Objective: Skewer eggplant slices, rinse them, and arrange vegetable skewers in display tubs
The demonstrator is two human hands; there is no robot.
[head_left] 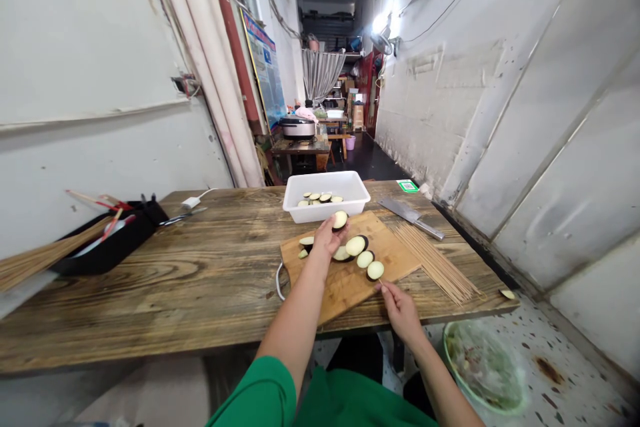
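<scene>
A round eggplant slice (341, 219) with dark skin is gripped in my left hand (327, 239), raised above the cutting board's far side. My right hand (401, 310) pinches the end of a thin wooden skewer (381, 282) at the near right edge of the wooden cutting board (345, 293). From those fingers a line of slices runs up and left: a near slice (375, 271), a smaller slice (365, 259) and a larger slice (356, 245). How far the skewer passes through them is hidden. More eggplant pieces (307, 241) lie left of my left wrist.
Behind the board stands a white plastic tub (295, 211) holding several slices. A cleaver (407, 213) and a bundle of skewers (440, 267) lie to the right. At far left is a black container (110, 243) with sticks. A green basin (483, 363) sits on the floor.
</scene>
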